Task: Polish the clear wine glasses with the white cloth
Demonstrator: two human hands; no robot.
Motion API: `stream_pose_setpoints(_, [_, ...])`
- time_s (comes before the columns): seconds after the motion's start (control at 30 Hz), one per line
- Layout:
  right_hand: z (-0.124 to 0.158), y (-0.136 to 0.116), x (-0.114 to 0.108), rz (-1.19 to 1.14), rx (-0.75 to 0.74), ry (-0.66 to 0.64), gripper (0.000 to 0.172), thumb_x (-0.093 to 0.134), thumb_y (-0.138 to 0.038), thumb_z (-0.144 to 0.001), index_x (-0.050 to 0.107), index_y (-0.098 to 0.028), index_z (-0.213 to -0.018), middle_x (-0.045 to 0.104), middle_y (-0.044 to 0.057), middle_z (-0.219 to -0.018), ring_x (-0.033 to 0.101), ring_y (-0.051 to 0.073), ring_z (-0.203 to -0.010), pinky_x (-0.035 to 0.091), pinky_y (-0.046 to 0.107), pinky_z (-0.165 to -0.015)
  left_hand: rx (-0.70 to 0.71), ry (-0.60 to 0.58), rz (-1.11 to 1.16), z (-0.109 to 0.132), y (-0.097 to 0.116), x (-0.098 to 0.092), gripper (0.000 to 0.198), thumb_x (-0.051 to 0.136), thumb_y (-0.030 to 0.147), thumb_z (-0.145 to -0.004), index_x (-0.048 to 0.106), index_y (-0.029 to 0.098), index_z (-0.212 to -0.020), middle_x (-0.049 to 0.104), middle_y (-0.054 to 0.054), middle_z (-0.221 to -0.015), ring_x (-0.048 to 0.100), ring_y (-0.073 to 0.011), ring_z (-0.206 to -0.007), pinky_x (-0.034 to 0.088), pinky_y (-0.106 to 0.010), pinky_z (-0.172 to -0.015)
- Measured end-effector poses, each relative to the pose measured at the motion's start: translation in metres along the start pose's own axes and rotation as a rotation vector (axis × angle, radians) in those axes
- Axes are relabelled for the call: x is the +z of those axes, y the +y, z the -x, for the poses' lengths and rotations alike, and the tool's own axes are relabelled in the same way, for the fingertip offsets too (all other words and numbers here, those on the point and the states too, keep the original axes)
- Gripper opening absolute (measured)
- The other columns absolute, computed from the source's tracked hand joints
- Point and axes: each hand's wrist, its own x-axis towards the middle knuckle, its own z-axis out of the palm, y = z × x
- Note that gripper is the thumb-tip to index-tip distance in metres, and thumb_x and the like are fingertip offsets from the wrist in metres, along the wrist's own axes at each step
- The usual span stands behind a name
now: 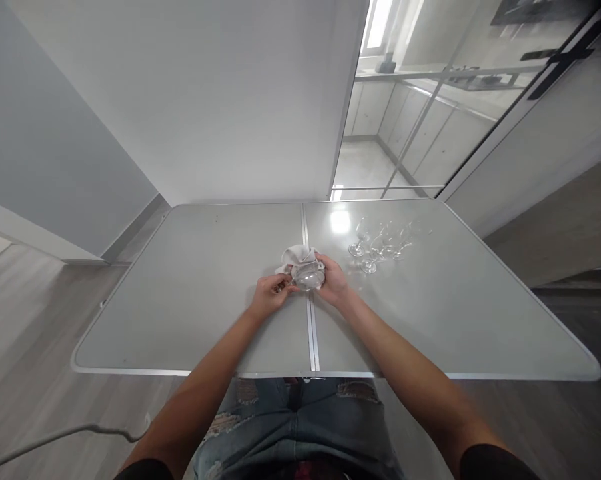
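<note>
A clear stemmed glass (308,276) is held on its side above the middle of the table, near the seam. My left hand (271,293) is closed at its stem end, and the fingers partly cover the stem and foot. My right hand (333,280) is wrapped round the far side of the bowl. A pale cloth (299,255) is bunched behind and against the bowl, and part of it shows under my right fingers. How far the cloth goes into the bowl cannot be made out.
Several clear stemmed glasses (368,265) stand close together on the right half of the grey folding table (190,320). A metal seam (312,340) divides the tabletop. Beyond it are a white wall (220,120) and a glass door. A cable (80,430) shows at lower left.
</note>
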Motion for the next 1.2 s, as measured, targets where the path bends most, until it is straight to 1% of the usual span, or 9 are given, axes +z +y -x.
stream_pose_setpoints(0.2, [0.005, 0.026, 0.024, 0.104, -0.204, 0.045, 0.055, 0.039, -0.053, -0.097, 0.057, -0.020, -0.136, 0.071, 0.012, -0.116, 0.064, 0.029, -0.116, 0.054, 0.046, -0.097, -0.180, 0.031, 0.124, -0.007, -0.005, 0.007, 0.033, 0.052, 0.051, -0.097, 0.058, 0.019, -0.091, 0.060, 0.001, -0.069, 0.054, -0.0130, -0.061, 0.044, -0.024, -0.060])
stream_pose_setpoints(0.4, [0.006, 0.051, 0.029, 0.682, -0.434, -0.033, 0.044, 0.040, -0.047, -0.101, 0.054, -0.022, -0.134, 0.067, 0.011, -0.125, 0.054, 0.024, -0.130, 0.037, 0.045, -0.116, -0.074, 0.094, 0.040, -0.011, -0.011, 0.007, 0.031, 0.048, 0.044, -0.100, 0.065, 0.019, -0.097, 0.065, -0.009, -0.099, 0.059, -0.0197, -0.091, 0.050, -0.033, -0.083])
stream_pose_setpoints(0.67, [0.001, 0.034, 0.013, 1.033, -0.464, 0.073, 0.026, 0.046, -0.038, -0.098, 0.059, -0.020, -0.112, 0.071, 0.009, -0.095, 0.066, 0.025, -0.088, 0.050, 0.036, -0.082, -0.144, -0.036, 0.250, -0.007, -0.010, 0.002, 0.037, 0.053, 0.046, -0.097, 0.067, 0.017, -0.080, 0.065, -0.005, -0.077, 0.061, -0.0157, -0.071, 0.051, -0.029, -0.069])
stream_pose_setpoints(0.77, [0.004, 0.026, 0.011, 1.030, -0.435, 0.068, 0.032, 0.051, -0.038, -0.096, 0.057, -0.019, -0.121, 0.070, 0.007, -0.089, 0.064, 0.023, -0.080, 0.048, 0.034, -0.076, -0.234, 0.096, 0.354, -0.008, -0.010, 0.000, 0.032, 0.065, 0.049, -0.090, 0.063, 0.019, -0.098, 0.064, -0.003, -0.084, 0.058, -0.0108, -0.064, 0.048, -0.022, -0.054])
stream_pose_setpoints(0.83, [0.007, 0.023, 0.011, 0.992, -0.389, 0.047, 0.051, 0.056, -0.038, -0.093, 0.046, -0.020, -0.140, 0.068, 0.003, -0.084, 0.062, 0.021, -0.072, 0.048, 0.032, -0.072, -0.248, 0.170, 0.450, -0.011, -0.010, -0.002, 0.050, 0.076, 0.050, -0.081, 0.055, 0.023, -0.117, 0.064, -0.004, -0.102, 0.059, -0.0083, -0.064, 0.047, -0.019, -0.050])
stream_pose_setpoints(0.9, [0.009, 0.023, 0.010, 0.921, -0.339, -0.034, 0.066, 0.058, -0.038, -0.092, 0.034, -0.023, -0.152, 0.066, -0.001, -0.080, 0.059, 0.018, -0.067, 0.047, 0.031, -0.071, -0.249, 0.149, 0.534, -0.013, -0.010, -0.004, 0.066, 0.080, 0.050, -0.076, 0.048, 0.025, -0.128, 0.063, -0.008, -0.115, 0.061, -0.0083, -0.065, 0.051, -0.019, -0.051])
stream_pose_setpoints(0.97, [0.007, 0.025, 0.010, 0.808, -0.326, -0.070, 0.058, 0.056, -0.040, -0.094, 0.042, -0.026, -0.148, 0.067, -0.001, -0.085, 0.060, 0.017, -0.072, 0.048, 0.031, -0.075, -0.263, 0.114, 0.585, -0.014, -0.009, -0.005, 0.071, 0.080, 0.050, -0.075, 0.047, 0.023, -0.132, 0.064, -0.012, -0.118, 0.065, -0.0120, -0.073, 0.056, -0.022, -0.056])
stream_pose_setpoints(1.07, [0.003, 0.024, 0.006, 0.587, -0.360, 0.143, 0.037, 0.051, -0.048, -0.096, 0.061, -0.025, -0.123, 0.066, 0.003, -0.096, 0.061, 0.019, -0.087, 0.050, 0.033, -0.083, -0.287, 0.130, 0.644, -0.015, -0.005, -0.005, 0.068, 0.081, 0.046, -0.076, 0.048, 0.022, -0.130, 0.066, -0.012, -0.117, 0.068, -0.0173, -0.086, 0.061, -0.026, -0.062])
stream_pose_setpoints(1.2, [0.006, 0.010, 0.000, 0.427, -0.486, 0.544, 0.038, 0.051, -0.051, -0.095, 0.057, -0.032, -0.127, 0.061, 0.004, -0.121, 0.055, 0.021, -0.116, 0.045, 0.036, -0.101, -0.284, 0.141, 0.691, -0.014, -0.001, -0.006, 0.064, 0.083, 0.043, -0.075, 0.048, 0.025, -0.126, 0.066, -0.010, -0.118, 0.067, -0.0159, -0.086, 0.063, -0.029, -0.065])
